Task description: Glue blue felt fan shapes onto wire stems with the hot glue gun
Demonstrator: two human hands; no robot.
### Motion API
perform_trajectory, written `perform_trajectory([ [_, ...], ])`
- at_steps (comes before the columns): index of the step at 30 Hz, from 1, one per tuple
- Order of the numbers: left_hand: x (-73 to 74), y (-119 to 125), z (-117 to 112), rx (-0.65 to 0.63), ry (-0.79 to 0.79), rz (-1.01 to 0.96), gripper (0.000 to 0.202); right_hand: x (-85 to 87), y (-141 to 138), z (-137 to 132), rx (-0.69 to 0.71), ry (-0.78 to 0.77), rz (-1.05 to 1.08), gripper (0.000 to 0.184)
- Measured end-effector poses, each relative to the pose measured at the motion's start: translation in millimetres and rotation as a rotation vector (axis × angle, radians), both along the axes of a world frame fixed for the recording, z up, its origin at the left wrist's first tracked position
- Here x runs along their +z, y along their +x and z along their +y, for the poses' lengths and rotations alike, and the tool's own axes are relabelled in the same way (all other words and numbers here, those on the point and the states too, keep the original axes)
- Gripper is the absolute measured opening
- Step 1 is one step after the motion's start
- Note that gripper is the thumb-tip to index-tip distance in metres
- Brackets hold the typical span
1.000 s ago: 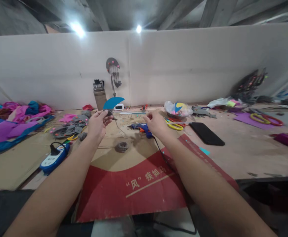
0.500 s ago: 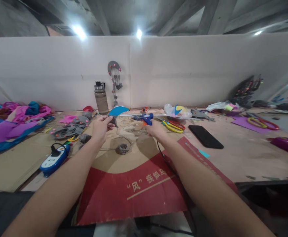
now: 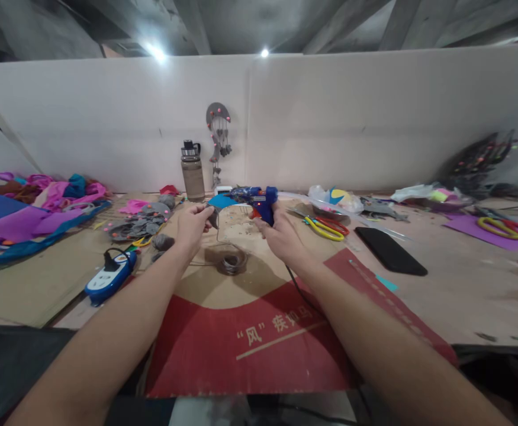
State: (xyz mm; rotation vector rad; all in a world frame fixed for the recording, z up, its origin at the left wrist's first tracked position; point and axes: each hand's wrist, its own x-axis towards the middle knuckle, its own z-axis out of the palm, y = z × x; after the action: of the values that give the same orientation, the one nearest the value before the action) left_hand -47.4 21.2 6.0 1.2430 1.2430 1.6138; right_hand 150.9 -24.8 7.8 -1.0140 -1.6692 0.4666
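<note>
My left hand (image 3: pixel 195 225) is closed on a blue crescent-shaped felt piece (image 3: pixel 221 201) with a small grey piece under it, held above the table. My right hand (image 3: pixel 279 232) grips a blue hot glue gun (image 3: pixel 259 201), whose nozzle points left at the felt piece. The gun's black cord (image 3: pixel 296 284) runs back along my right forearm. A coil of thin grey cord (image 3: pixel 231 262) lies on the cardboard below both hands.
A red and tan cardboard sheet (image 3: pixel 259 337) covers the table front. A blue-white power strip (image 3: pixel 109 276) lies left, near grey felt pieces (image 3: pixel 137 225) and coloured felt (image 3: pixel 32 207). A water bottle (image 3: pixel 192 171), yellow scissors (image 3: pixel 325 228) and a black phone (image 3: pixel 389 257) stand further back and right.
My right hand picked the glue gun off the table, lifted it and brought its nozzle to the blue felt piece. My left hand lowered the piece slightly.
</note>
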Motion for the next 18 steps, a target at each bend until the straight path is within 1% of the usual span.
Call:
perform_trajectory([
  [2,-0.1,1.2,-0.7,-0.010,-0.003,0.010,0.021,-2.7,-1.6,0.3,-0.028,0.048,-0.053,0.036],
  [4,-0.7,1.9,-0.7,-0.015,-0.008,0.017,0.023,-4.2,-2.8,1.3,-0.049,0.059,-0.105,0.037],
  [9,-0.7,5.8,-3.3,-0.044,-0.031,0.033,0.025,-5.3,-3.7,2.9,-0.082,0.025,-0.198,0.039],
  [14,-0.2,9.8,-6.0,-0.060,-0.024,0.054,0.023,-6.3,-3.5,2.0,-0.060,0.015,-0.208,0.038],
  [18,-0.8,10.6,-5.6,-0.075,-0.015,0.055,0.022,-2.6,-4.2,-2.4,-0.060,-0.016,-0.253,0.039],
])
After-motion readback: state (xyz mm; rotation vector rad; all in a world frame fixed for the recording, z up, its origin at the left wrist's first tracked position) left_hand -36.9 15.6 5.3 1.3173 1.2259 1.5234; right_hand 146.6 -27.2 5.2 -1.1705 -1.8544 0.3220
